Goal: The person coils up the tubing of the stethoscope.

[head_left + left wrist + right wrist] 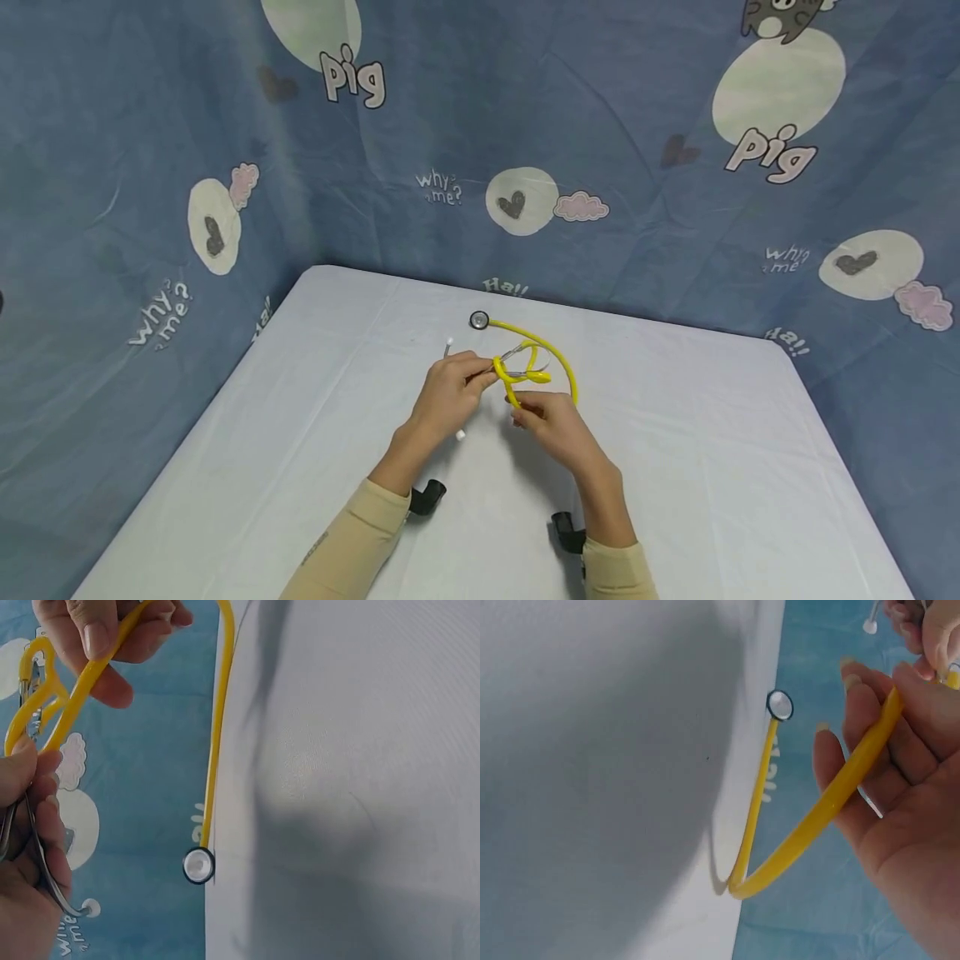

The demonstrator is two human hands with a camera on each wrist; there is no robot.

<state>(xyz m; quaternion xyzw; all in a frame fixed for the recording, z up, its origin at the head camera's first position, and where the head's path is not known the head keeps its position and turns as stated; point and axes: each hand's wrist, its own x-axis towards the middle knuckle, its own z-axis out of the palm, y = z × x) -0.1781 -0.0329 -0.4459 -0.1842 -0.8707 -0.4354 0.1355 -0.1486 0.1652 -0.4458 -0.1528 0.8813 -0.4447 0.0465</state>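
Observation:
A stethoscope with yellow tubing point(566, 367) is held between both hands over the white table. My left hand point(450, 387) grips its metal ear tubes point(46, 870) where they meet the looped yellow tubing. White ear tips point(461, 435) stick out on either side of that hand. My right hand point(555, 425) pinches the tube just below the loop; in the right wrist view the tube point(832, 799) runs across its fingers. Beyond the hands, the round chest piece point(479, 320) with a dark rim lies near the table's back edge, at the far end of the tube.
A white cloth covers the table point(712, 467). Behind and to the left hangs a blue printed curtain point(420, 125), close along the table edges. A black wrist mount point(428, 497) sits at the left wrist, and another black mount point(567, 533) at the right.

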